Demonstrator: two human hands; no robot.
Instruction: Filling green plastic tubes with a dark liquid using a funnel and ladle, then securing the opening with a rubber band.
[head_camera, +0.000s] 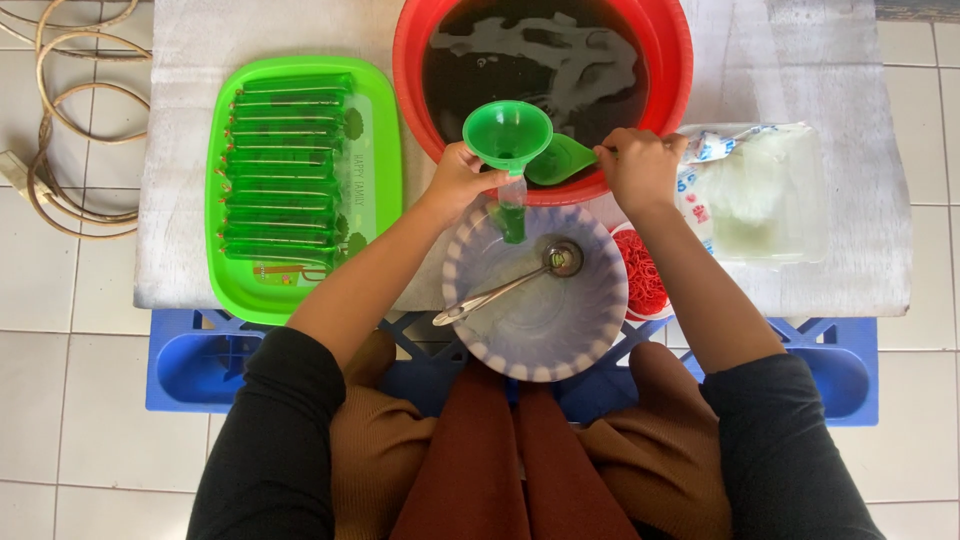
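With my left hand (455, 180) gripping the green funnel (507, 135) and narrow bag (512, 215) above the bowl (590, 320), my right hand (640, 165) closed on the green scoop (560, 160), I risk spilling if the funnel tilts.

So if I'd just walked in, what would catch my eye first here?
Probably the big red basin of dark liquid at the top, with the left hand holding a green funnel over a thin plastic tube while the right hand tips a green scoop toward it. To the left, a bright green tray holds a neat row of filled tubes.
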